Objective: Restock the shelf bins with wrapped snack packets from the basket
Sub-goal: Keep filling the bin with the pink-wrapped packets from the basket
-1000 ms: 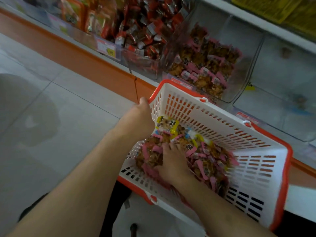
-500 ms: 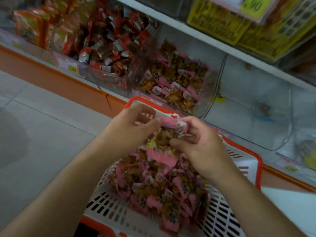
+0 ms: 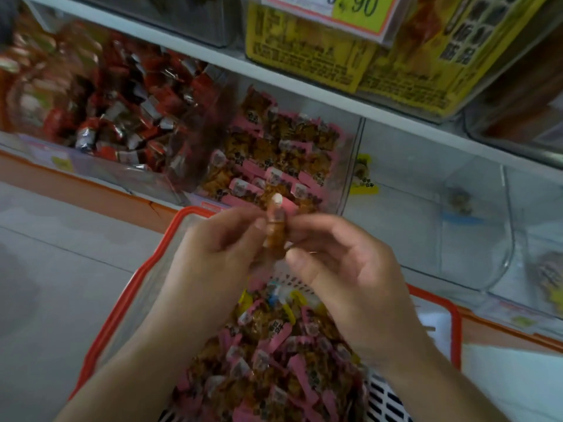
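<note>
Snack packet [image 3: 275, 231] is now up out of the basket [image 3: 128, 287]; your left hand [image 3: 217, 254] and right hand [image 3: 338, 263] both pinch it, close to the pink bin [image 3: 355, 153].

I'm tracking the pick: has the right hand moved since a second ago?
Yes. The right hand rose out of the basket pile toward the pink-packet bin, holding a packet.

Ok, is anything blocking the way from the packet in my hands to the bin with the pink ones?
Nothing visible does. The packet is pinched between the left hand and right hand above the basket, right in front of the pink-packet bin, whose top looks open.
</note>
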{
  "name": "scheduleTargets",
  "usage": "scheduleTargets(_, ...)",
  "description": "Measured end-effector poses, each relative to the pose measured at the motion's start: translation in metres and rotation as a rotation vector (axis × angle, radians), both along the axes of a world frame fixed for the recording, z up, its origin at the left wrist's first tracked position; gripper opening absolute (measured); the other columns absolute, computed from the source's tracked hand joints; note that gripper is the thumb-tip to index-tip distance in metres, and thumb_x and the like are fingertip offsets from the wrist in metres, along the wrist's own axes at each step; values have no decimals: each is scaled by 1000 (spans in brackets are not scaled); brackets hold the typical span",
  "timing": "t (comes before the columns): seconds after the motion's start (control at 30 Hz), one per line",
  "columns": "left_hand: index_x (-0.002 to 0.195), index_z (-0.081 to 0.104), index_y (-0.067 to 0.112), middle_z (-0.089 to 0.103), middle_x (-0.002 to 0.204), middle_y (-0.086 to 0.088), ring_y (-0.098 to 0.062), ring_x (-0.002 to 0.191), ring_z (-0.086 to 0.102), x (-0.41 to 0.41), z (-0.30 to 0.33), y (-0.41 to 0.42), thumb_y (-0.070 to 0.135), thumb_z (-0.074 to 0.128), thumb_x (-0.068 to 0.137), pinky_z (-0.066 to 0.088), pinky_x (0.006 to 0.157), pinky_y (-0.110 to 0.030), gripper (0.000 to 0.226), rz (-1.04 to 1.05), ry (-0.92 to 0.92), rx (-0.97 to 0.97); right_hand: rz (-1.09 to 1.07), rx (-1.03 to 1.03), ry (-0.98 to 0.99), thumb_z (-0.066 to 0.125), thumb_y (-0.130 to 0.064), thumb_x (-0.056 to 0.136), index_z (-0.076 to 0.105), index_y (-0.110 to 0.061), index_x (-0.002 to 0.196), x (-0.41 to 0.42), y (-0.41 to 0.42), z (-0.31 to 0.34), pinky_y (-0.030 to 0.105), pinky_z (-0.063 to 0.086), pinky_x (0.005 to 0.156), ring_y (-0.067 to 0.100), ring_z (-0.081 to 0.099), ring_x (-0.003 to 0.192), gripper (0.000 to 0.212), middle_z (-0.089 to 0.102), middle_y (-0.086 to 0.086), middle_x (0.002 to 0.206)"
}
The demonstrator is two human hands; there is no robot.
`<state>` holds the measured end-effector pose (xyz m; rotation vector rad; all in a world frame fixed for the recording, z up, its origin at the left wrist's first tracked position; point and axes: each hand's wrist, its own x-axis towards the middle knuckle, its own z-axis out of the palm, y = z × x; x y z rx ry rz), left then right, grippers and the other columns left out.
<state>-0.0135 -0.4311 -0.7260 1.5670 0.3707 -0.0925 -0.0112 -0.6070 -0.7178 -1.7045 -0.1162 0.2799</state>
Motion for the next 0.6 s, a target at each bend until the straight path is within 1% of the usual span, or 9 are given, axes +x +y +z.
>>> scheduleTargets(0.07, 94, 82, 28, 81, 96, -5, -24, 90, 78, 2, -1, -3, 37, 58, 101, 63, 81, -38, 28, 15, 106, -181, 19, -24, -1, 71, -19, 100, 74, -35, 126, 1, -4, -1, 35, 60, 96, 15, 71, 113, 30, 75, -8, 114)
scheduleTargets(0.13, 108, 79, 11, 76, 111, -21, -39, 99, 75, 4, -1, -2, 47, 55, 97, 57, 93, -51, 44, 20, 182, -401, 31, -47, 2, 66, -5, 103, 72, -36, 128, 4, -8, -1, 34, 59, 96, 13, 71, 113, 40, 75, -9, 114)
scheduleTargets(0.17, 109, 78, 7, 75, 112, -25, -44, 101, 74, 5, -1, -2, 45, 56, 95, 54, 96, -56, 45, 28, 188, -434, 37, -45, -1, 64, 1, 102, 73, -34, 128, 5, -9, 0, 32, 59, 95, 14, 72, 111, 44, 76, -8, 113)
scheduleTargets(0.23, 114, 76, 5, 75, 112, -24, -45, 101, 74, 6, -4, -2, 32, 57, 98, 51, 101, -61, 37, 43, 191, -405, 7, -38, -38, 60, 10, 100, 74, -28, 123, 7, -12, 1, 27, 58, 88, 17, 73, 106, 47, 77, -4, 108)
scheduleTargets(0.3, 120, 73, 3, 76, 112, -21, -43, 98, 75, 5, -4, -3, 24, 53, 103, 49, 104, -61, 34, 16, 203, -377, -73, -46, -77, 61, 12, 98, 74, -28, 115, 8, -15, 1, 24, 57, 85, 17, 72, 104, 45, 75, -3, 106)
scheduleTargets(0.4, 108, 79, 10, 78, 109, -15, -35, 89, 77, 4, -2, -4, 26, 51, 103, 51, 101, -57, 33, 5, 209, -357, -78, -95, -80, 70, -3, 97, 71, -35, 119, 7, -15, 1, 28, 57, 87, 17, 70, 105, 39, 72, -6, 108)
scheduleTargets(0.47, 106, 81, 15, 78, 110, -13, -37, 96, 76, 2, -2, -6, 29, 53, 103, 51, 102, -58, 32, -4, 222, -355, -37, -87, -38, 76, -15, 96, 65, -42, 128, 4, -10, 1, 36, 60, 87, 20, 71, 103, 44, 71, -5, 111)
scheduleTargets(0.53, 105, 81, 18, 79, 109, -12, -42, 101, 74, 2, -2, -6, 32, 54, 103, 50, 104, -62, 31, -52, 223, -305, -46, -119, -50, 80, -19, 93, 61, -47, 131, 3, -5, 1, 38, 62, 83, 20, 73, 99, 51, 72, -7, 113)
scheduleTargets(0.6, 101, 82, 19, 79, 104, -13, -40, 92, 76, 2, -1, -6, 31, 55, 103, 53, 101, -61, 29, -78, 223, -268, -34, -196, -61, 83, -18, 91, 63, -47, 126, 2, -1, 0, 36, 62, 79, 17, 73, 95, 50, 73, -10, 110)
